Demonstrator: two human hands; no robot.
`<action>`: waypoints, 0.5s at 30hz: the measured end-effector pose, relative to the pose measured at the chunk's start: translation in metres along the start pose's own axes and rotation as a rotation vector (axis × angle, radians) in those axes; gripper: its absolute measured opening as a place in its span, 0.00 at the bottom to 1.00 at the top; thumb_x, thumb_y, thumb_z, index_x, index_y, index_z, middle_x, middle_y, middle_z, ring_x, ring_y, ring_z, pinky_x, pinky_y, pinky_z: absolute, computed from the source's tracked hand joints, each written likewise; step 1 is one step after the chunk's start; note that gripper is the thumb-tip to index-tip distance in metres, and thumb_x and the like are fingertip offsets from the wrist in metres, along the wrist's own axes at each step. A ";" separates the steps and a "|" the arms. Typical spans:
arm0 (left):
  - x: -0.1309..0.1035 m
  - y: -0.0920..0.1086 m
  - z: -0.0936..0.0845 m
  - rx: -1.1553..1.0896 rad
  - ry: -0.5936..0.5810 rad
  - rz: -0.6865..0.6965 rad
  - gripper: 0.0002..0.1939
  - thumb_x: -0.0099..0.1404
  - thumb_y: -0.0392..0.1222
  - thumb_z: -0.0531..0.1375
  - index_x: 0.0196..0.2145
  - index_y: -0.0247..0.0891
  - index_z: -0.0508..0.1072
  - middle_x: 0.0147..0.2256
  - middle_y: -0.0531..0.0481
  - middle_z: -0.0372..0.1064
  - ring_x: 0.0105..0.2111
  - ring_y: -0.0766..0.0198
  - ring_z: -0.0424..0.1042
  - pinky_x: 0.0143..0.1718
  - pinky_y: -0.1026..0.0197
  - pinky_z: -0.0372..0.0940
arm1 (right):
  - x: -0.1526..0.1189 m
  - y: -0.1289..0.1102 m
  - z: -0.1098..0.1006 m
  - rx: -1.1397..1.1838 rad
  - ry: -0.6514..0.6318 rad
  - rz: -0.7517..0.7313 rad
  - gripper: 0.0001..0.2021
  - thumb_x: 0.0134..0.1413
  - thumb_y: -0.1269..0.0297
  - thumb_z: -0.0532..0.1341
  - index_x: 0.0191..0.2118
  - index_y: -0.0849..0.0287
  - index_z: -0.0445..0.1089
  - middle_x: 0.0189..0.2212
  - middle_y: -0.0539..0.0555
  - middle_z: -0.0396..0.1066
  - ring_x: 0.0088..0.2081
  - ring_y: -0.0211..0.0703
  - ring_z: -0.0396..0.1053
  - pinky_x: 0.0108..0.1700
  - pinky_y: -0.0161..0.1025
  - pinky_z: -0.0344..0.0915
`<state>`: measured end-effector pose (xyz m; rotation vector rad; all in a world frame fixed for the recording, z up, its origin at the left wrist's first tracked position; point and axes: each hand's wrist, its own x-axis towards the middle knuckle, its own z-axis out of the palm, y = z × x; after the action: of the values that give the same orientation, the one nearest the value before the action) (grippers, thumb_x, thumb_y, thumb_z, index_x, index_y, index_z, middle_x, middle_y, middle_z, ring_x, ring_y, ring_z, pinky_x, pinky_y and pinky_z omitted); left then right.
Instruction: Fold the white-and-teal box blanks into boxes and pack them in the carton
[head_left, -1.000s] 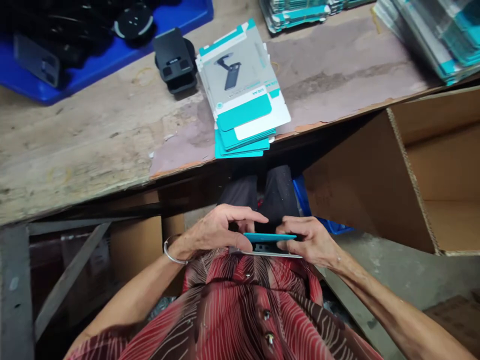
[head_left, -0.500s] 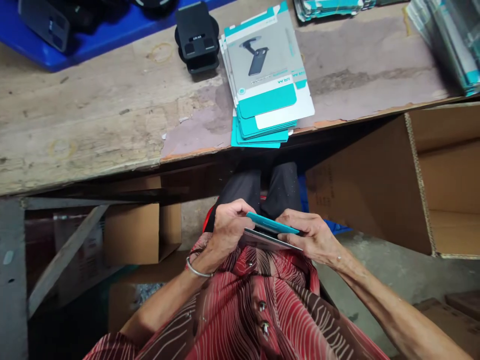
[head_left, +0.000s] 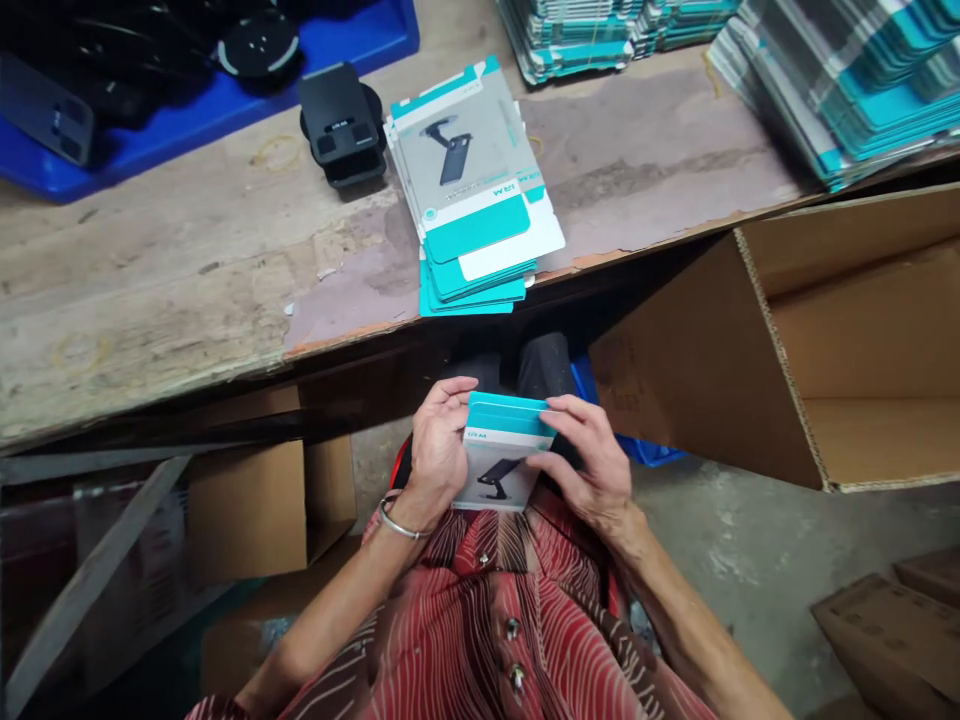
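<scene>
Worktop (head_left: 187, 230) is spanned across the upper frame. Open cardboard box (head_left: 675, 375) is seen at right, below its edge. Blue tray (head_left: 360, 50) is loaded with black parts (head_left: 259, 45), upper left. Flat packs (head_left: 892, 100) are piled upper right. Carton stack (head_left: 480, 150), upper centre, is left fanned, its lower end pushed past the worktop's front edge; likely to be tipped off if bumped from below. Black holder (head_left: 341, 115) is parked just left of the stack; could be shoved along with it.

Small carton (head_left: 501, 455) is held at frame centre, over the lap, slightly tilted, teal end up. Its left edge is gripped by the left hand (head_left: 439, 440). Right hand (head_left: 589, 460) is half spread, fingertips at the top-right corner, thumb at the printed face; whether anything is pinched can't be told.

Risks, judged: panel dented by thumb pressure, end popped open if not fully tucked (can't be confirmed), carton dropped if the left grip is loosened.
</scene>
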<state>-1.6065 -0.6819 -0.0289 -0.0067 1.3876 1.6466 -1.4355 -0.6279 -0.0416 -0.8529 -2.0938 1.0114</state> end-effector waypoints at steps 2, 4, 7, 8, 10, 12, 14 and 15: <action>-0.001 -0.006 0.000 -0.025 -0.026 0.097 0.14 0.50 0.38 0.65 0.37 0.36 0.73 0.30 0.51 0.71 0.28 0.69 0.70 0.30 0.66 0.65 | 0.006 0.006 0.007 -0.128 0.011 -0.107 0.14 0.56 0.62 0.63 0.48 0.55 0.69 0.45 0.61 0.67 0.45 0.52 0.69 0.45 0.51 0.69; -0.002 -0.011 -0.004 0.042 -0.075 0.243 0.15 0.52 0.39 0.66 0.39 0.38 0.74 0.34 0.50 0.70 0.32 0.68 0.70 0.34 0.65 0.65 | 0.011 0.013 0.013 -0.158 0.054 -0.167 0.15 0.56 0.65 0.62 0.49 0.56 0.67 0.43 0.60 0.68 0.42 0.50 0.69 0.43 0.50 0.68; -0.001 -0.016 -0.014 0.269 -0.150 0.454 0.18 0.49 0.37 0.69 0.40 0.41 0.76 0.38 0.51 0.66 0.36 0.67 0.68 0.37 0.65 0.65 | 0.014 0.018 0.019 -0.153 0.074 -0.206 0.18 0.55 0.66 0.63 0.52 0.56 0.65 0.43 0.60 0.69 0.43 0.51 0.67 0.45 0.51 0.65; -0.001 -0.017 -0.018 0.343 -0.167 0.489 0.17 0.50 0.37 0.68 0.40 0.41 0.76 0.39 0.50 0.66 0.37 0.66 0.67 0.37 0.65 0.65 | 0.015 0.018 0.020 -0.146 0.068 -0.202 0.19 0.55 0.66 0.63 0.52 0.56 0.64 0.44 0.60 0.69 0.45 0.52 0.67 0.46 0.52 0.64; 0.001 -0.017 -0.023 0.463 -0.183 0.507 0.15 0.53 0.39 0.67 0.40 0.40 0.77 0.40 0.49 0.65 0.38 0.64 0.67 0.37 0.64 0.65 | 0.015 0.019 0.022 -0.124 0.053 -0.166 0.19 0.55 0.64 0.63 0.52 0.56 0.64 0.45 0.61 0.68 0.47 0.53 0.65 0.48 0.53 0.64; 0.002 -0.015 -0.026 0.546 -0.198 0.493 0.15 0.54 0.40 0.66 0.42 0.40 0.77 0.41 0.48 0.65 0.37 0.64 0.68 0.36 0.63 0.66 | 0.015 0.019 0.024 -0.106 0.052 -0.119 0.18 0.54 0.62 0.64 0.50 0.57 0.65 0.47 0.62 0.66 0.50 0.54 0.63 0.50 0.55 0.62; 0.003 -0.012 -0.028 0.602 -0.215 0.498 0.15 0.55 0.40 0.65 0.43 0.40 0.77 0.40 0.48 0.65 0.37 0.64 0.67 0.36 0.63 0.65 | 0.016 0.019 0.026 -0.070 0.058 -0.051 0.15 0.53 0.60 0.65 0.45 0.58 0.68 0.50 0.63 0.64 0.52 0.55 0.61 0.52 0.55 0.61; 0.003 -0.011 -0.028 0.619 -0.227 0.510 0.15 0.55 0.40 0.65 0.42 0.40 0.77 0.40 0.48 0.65 0.37 0.64 0.67 0.36 0.63 0.65 | 0.016 0.019 0.027 -0.031 0.062 0.001 0.13 0.52 0.59 0.65 0.43 0.58 0.69 0.51 0.63 0.63 0.53 0.55 0.60 0.53 0.55 0.60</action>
<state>-1.6160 -0.7029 -0.0491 0.9279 1.7510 1.4714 -1.4601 -0.6174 -0.0659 -0.8893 -2.0622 0.9433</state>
